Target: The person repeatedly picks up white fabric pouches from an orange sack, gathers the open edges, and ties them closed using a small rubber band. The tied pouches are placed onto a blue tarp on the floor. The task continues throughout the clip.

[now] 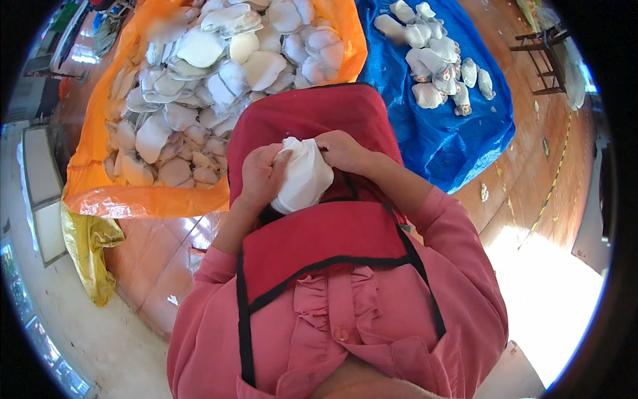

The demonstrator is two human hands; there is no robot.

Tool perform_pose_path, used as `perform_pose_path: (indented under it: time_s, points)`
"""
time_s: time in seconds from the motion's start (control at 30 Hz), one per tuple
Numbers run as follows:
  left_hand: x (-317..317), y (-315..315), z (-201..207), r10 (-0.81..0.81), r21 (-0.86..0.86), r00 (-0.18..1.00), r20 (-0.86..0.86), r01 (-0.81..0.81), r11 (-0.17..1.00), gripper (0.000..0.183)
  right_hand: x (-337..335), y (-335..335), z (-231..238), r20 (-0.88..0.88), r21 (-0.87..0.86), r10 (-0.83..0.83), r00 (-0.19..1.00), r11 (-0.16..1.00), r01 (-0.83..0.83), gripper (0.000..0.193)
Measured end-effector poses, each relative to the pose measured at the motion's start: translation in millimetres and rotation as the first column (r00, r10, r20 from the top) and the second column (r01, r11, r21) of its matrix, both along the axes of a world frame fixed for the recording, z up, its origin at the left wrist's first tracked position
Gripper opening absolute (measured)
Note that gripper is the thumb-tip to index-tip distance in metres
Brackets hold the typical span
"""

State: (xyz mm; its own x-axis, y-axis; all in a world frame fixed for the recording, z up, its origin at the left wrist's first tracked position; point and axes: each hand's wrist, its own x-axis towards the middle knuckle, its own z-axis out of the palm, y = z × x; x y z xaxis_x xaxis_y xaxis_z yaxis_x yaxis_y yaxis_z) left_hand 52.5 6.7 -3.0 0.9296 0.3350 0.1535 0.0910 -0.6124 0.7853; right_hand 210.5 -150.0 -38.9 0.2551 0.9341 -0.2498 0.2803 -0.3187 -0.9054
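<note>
Over my lap, both hands work on a white fabric piece (303,174), soft and bunched at its upper end. My left hand (261,174) grips its left side, thumb against the cloth and fingers curled behind it. At its upper right edge, my right hand (341,151) is closed, its fingertips pinching the rim. A red apron (312,110) with black edging lies under the cloth. Beyond my knees to the left is a heap of flat white fabric pieces (199,46). Rounder, fuller white pieces (435,63) form a smaller group at the far right.
The heap lies on an orange sheet (149,201); the smaller group is on a blue sheet (458,159). A yellow bag (96,256) rests on the tiled floor at left. A dark wooden stool (543,60) stands at the far right. Bright sunlight falls on the right floor.
</note>
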Motion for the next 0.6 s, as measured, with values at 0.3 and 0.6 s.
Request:
perform_pose_path:
  time_s: [0.3, 0.6]
  points:
    - [12, 1, 12, 0.1, 0.159, 0.876, -0.472, -0.027, 0.987, 0.033, -13, 8, -3, 0.234, -0.104, -0.047, 0.971, 0.992, 0.073, 0.024]
    - [22, -19, 8, 0.21, 0.293, 0.888, -0.409, -0.09, 0.952, 0.031, -1, 6, -24, 0.153, -0.039, -0.173, 0.973, 0.983, 0.181, 0.026]
